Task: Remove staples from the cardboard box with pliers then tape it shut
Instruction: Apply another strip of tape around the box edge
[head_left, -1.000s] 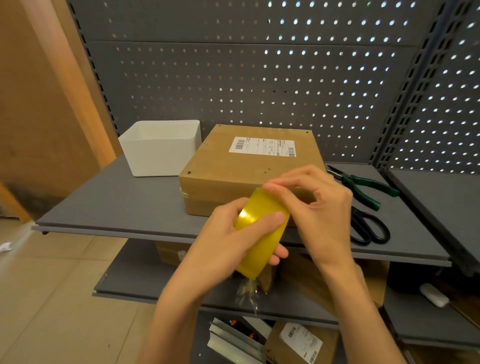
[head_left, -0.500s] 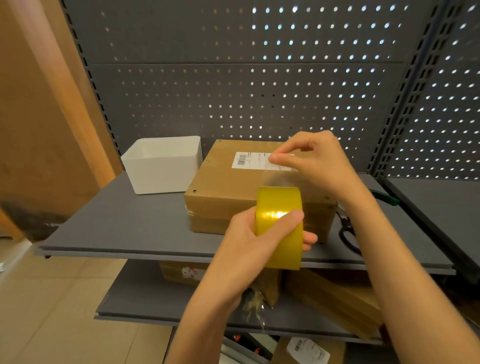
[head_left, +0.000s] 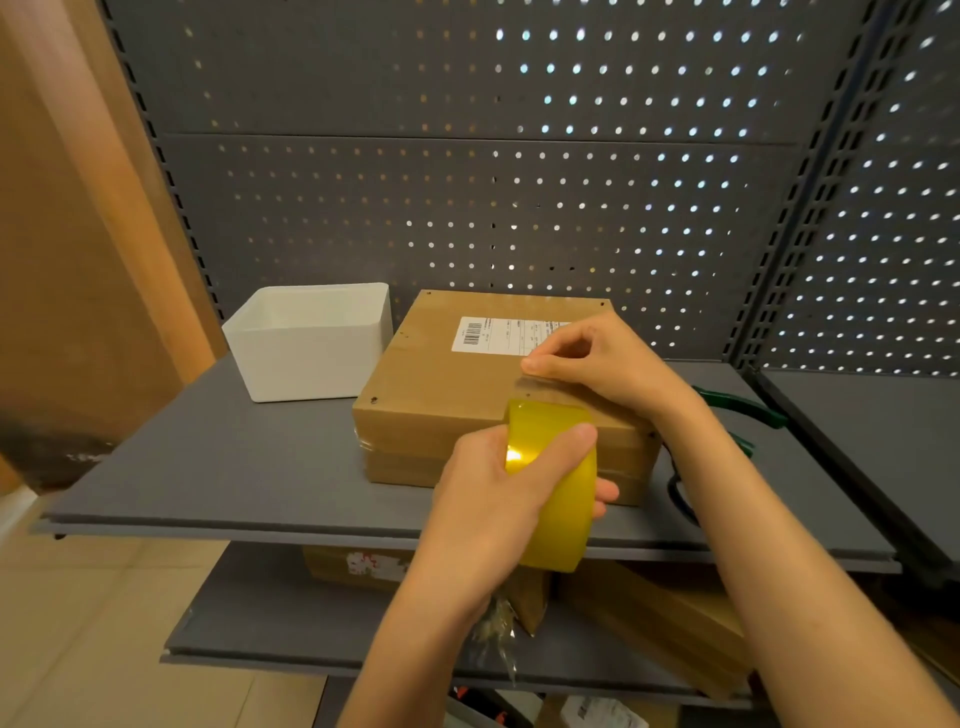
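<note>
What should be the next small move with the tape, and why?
Probably press the tape end down onto the cardboard box. The right hand pinches the pulled end just above the box top, while the left hand grips the yellow tape roll at the front edge.

We count two hands: our left hand (head_left: 498, 499) and our right hand (head_left: 597, 364). There is one roll of yellow tape (head_left: 558, 493), one cardboard box (head_left: 457, 395) on the upper shelf (head_left: 208, 467), one white bin (head_left: 311, 348), and one pair of green-handled pliers (head_left: 737, 410). More cardboard boxes (head_left: 660, 618) sit on the lower shelf (head_left: 270, 613), their number unclear. Two grey shelves show in all.
</note>
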